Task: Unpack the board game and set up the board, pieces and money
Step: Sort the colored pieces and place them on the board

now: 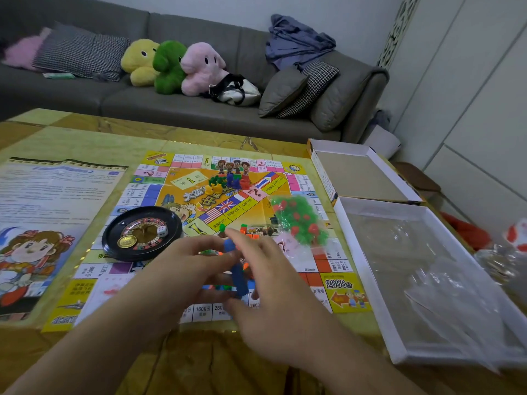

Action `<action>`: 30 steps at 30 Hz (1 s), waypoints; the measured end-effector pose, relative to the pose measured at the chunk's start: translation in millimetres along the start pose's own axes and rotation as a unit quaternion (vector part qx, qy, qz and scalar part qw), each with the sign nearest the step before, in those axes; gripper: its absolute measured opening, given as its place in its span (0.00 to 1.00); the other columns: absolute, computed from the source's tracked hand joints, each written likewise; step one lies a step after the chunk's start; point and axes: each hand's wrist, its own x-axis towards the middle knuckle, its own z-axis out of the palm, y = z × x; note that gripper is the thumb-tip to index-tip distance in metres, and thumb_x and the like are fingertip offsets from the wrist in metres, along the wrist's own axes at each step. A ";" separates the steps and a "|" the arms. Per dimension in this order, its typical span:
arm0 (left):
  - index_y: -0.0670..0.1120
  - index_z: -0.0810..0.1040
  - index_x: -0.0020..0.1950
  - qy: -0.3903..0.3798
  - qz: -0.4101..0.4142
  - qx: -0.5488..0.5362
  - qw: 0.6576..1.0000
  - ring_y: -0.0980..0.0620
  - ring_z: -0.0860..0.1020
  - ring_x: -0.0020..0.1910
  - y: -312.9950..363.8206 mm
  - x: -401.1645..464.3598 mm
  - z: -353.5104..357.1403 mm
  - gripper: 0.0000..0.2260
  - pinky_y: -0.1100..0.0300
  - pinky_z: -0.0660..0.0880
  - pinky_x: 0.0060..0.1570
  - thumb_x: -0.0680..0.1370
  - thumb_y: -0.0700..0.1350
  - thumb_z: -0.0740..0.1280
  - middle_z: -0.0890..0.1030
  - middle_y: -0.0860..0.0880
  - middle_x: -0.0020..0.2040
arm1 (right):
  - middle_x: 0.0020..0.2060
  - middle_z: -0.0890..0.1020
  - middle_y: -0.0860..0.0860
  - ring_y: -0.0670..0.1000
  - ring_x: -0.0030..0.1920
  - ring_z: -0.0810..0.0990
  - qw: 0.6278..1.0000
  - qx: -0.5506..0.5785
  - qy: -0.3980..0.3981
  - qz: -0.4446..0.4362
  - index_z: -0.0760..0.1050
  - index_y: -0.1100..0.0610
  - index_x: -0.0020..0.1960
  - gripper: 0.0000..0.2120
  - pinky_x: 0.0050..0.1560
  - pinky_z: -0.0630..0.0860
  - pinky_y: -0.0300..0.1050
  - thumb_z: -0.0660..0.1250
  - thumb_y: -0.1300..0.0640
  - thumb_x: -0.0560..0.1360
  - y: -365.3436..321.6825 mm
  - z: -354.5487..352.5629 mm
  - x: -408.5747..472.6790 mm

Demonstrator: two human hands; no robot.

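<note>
The colourful game board [199, 309] lies unfolded on the table. Over its near part my left hand [185, 269] pinches a blue plastic piece [238, 277], and several small orange and green pieces [248, 233] lie under and beyond my fingers. My right hand [271, 283] hovers beside the blue piece with straight, blurred fingers. A black roulette wheel [141, 232] with a die and a gold coin sits on the board's left. Near the board's far middle stand several yellow, green, blue and red pawns [228, 182]. A clear bag of green and red houses [299, 219] rests on the right.
An instruction sheet [54, 212] lies left of the board. Two open box halves [362, 175] [368, 269] sit at the right, the nearer one holding clear plastic wrap [445, 295]. A grey sofa [171, 104] with plush toys and cushions stands beyond the table.
</note>
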 end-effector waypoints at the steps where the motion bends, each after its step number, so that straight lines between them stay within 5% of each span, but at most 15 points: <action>1: 0.39 0.83 0.55 0.007 0.002 -0.009 1.000 0.44 0.87 0.44 -1.4 0.9 1.7 0.07 0.49 0.84 0.43 0.79 0.40 0.73 0.87 0.37 0.49 | 0.69 0.68 0.37 0.42 0.66 0.74 0.999 0.020 0.025 0.019 0.54 0.34 0.80 0.38 0.61 0.80 0.41 0.72 0.52 0.80 0.6 0.6 0.8; 5: 0.36 0.84 0.53 0.016 0.005 -0.048 0.999 0.42 0.87 0.48 -7.0 4.1 9.5 0.07 0.47 0.85 0.47 0.77 0.38 0.74 0.86 0.34 0.49 | 0.43 0.82 0.42 0.40 0.45 0.82 0.990 0.038 0.104 0.089 0.77 0.45 0.57 0.07 0.45 0.83 0.40 0.72 0.51 0.80 11.5 -9.2 6.3; 9: 0.40 0.85 0.55 0.021 0.003 -0.023 1.000 0.44 0.88 0.49 -6.4 5.1 16.3 0.07 0.49 0.85 0.47 0.78 0.39 0.74 0.87 0.38 0.50 | 0.36 0.82 0.45 0.39 0.37 0.82 0.984 0.027 0.117 0.131 0.80 0.49 0.44 0.05 0.35 0.80 0.37 0.75 0.55 0.77 24.5 -28.1 12.2; 14: 0.40 0.83 0.57 0.056 -0.007 0.040 0.998 0.45 0.86 0.50 0.7 6.3 12.5 0.07 0.47 0.86 0.44 0.81 0.40 0.70 0.86 0.42 0.53 | 0.39 0.85 0.51 0.49 0.39 0.84 0.957 -0.104 0.078 0.260 0.81 0.55 0.42 0.05 0.42 0.85 0.54 0.72 0.55 0.76 56.4 -47.9 17.8; 20: 0.40 0.83 0.55 0.069 -0.003 0.072 0.995 0.44 0.86 0.49 0.9 6.8 9.8 0.06 0.48 0.86 0.42 0.82 0.40 0.68 0.85 0.41 0.51 | 0.38 0.82 0.52 0.50 0.38 0.82 0.942 -0.181 0.022 0.283 0.79 0.56 0.44 0.14 0.33 0.75 0.46 0.73 0.45 0.78 69.8 -33.8 22.9; 22: 0.41 0.83 0.56 0.078 0.006 0.086 0.993 0.44 0.85 0.49 -0.3 8.5 7.7 0.06 0.50 0.86 0.40 0.83 0.40 0.67 0.85 0.42 0.51 | 0.36 0.81 0.52 0.50 0.37 0.81 0.942 -0.205 0.059 0.260 0.77 0.55 0.43 0.16 0.34 0.76 0.46 0.70 0.43 0.79 70.1 -32.5 24.5; 25: 0.43 0.82 0.55 0.099 0.022 0.108 0.989 0.44 0.85 0.49 -2.2 9.4 5.5 0.05 0.53 0.84 0.38 0.83 0.39 0.66 0.85 0.43 0.50 | 0.43 0.79 0.45 0.48 0.45 0.79 0.952 -0.229 0.110 0.170 0.76 0.48 0.50 0.05 0.46 0.81 0.49 0.71 0.50 0.80 63.6 -31.2 26.9; 30: 0.44 0.83 0.50 0.120 0.039 0.113 0.986 0.45 0.85 0.46 -2.5 11.3 1.6 0.07 0.54 0.82 0.37 0.82 0.36 0.66 0.86 0.43 0.47 | 0.56 0.78 0.42 0.47 0.60 0.71 0.958 -0.273 0.068 0.052 0.77 0.45 0.61 0.11 0.63 0.72 0.47 0.70 0.46 0.80 59.3 -13.4 36.1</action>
